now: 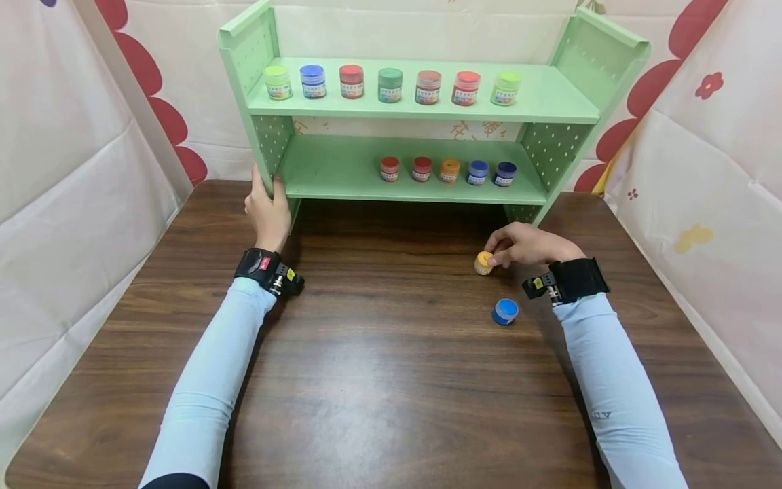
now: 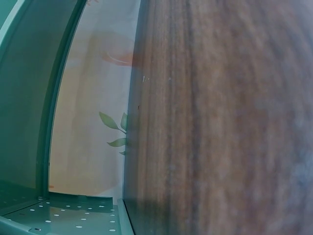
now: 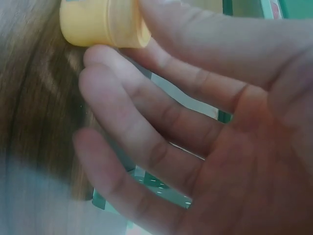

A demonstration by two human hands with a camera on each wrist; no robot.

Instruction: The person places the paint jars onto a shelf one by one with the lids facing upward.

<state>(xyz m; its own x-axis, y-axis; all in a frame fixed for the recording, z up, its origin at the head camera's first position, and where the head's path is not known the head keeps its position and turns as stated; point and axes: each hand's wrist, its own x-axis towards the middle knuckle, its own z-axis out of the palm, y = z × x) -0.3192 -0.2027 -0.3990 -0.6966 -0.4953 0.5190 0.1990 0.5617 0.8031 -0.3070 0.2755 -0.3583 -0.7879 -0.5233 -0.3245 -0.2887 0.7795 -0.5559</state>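
My right hand (image 1: 528, 244) pinches a small yellow paint jar (image 1: 482, 263) between thumb and fingers, at the tabletop in front of the shelf's right end. In the right wrist view the yellow jar (image 3: 98, 22) is at the top, and the other fingers (image 3: 132, 132) are spread loosely below it. A blue paint jar (image 1: 505, 311) stands on the table nearer the front. On the other side, my left hand (image 1: 269, 216) holds the left side panel of the green shelf (image 1: 342, 166), its thumb on the inner side. The left wrist view does not show that hand.
The upper board (image 1: 550, 88) bears a row of several larger jars, among them a dark green jar (image 1: 389, 85). Several smaller jars, including an orange jar (image 1: 449, 171), line the lower board. Patterned cloth (image 1: 721, 149) hangs around the brown table (image 1: 366, 394).
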